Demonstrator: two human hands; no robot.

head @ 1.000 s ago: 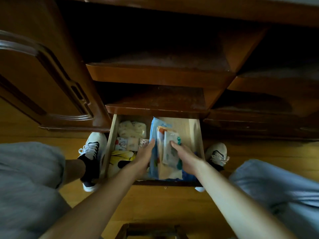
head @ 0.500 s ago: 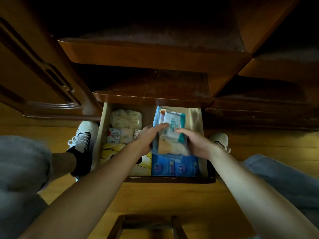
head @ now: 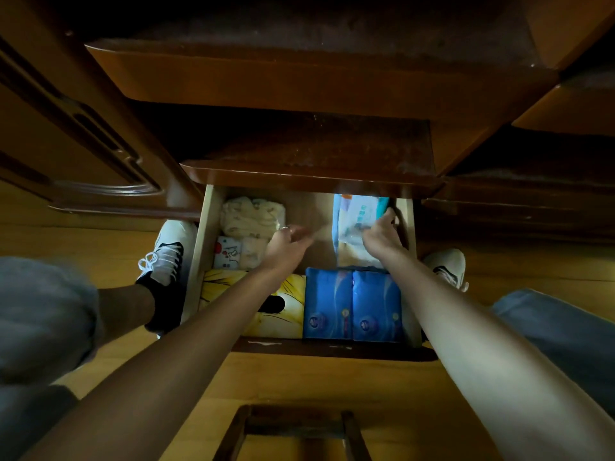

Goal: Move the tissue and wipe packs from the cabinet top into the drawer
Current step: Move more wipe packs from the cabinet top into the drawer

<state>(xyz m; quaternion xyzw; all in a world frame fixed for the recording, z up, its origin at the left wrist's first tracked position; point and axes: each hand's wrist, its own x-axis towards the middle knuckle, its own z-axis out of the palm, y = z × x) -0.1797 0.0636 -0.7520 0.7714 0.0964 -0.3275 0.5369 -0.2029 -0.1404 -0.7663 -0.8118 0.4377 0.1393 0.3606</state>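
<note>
- We count 2 blue packs (head: 352, 304) lying side by side, touching, at the near right of the open drawer (head: 196, 261).
- 1 yellow pack (head: 289, 314) sits at the near left, partly under the left forearm.
- 1 cream pack (head: 251, 216) lies at the far left, and 1 small white printed pack (head: 228, 256) sits just in front of it with a pale pack beside it.
- 1 wipe pack (head: 357, 221), white with a teal edge, stands at the far right, its top reaching under the cabinet edge (head: 299, 176); at least 1 more pack is stacked beneath it, though we cannot tell how many.
- Our right hand (head: 381, 236) grips the wipe pack, fingers curled round its right side close to the drawer's right wall.
- Our left hand (head: 286, 242) is blurred over the middle of the drawer, fingers loosely spread and holding nothing, just beside the cream pack.
- Bare drawer floor shows between the 2 hands, in the far middle.
- 2 white shoes (head: 168, 252) flank the drawer on the wooden floor (head: 299, 380).
</note>
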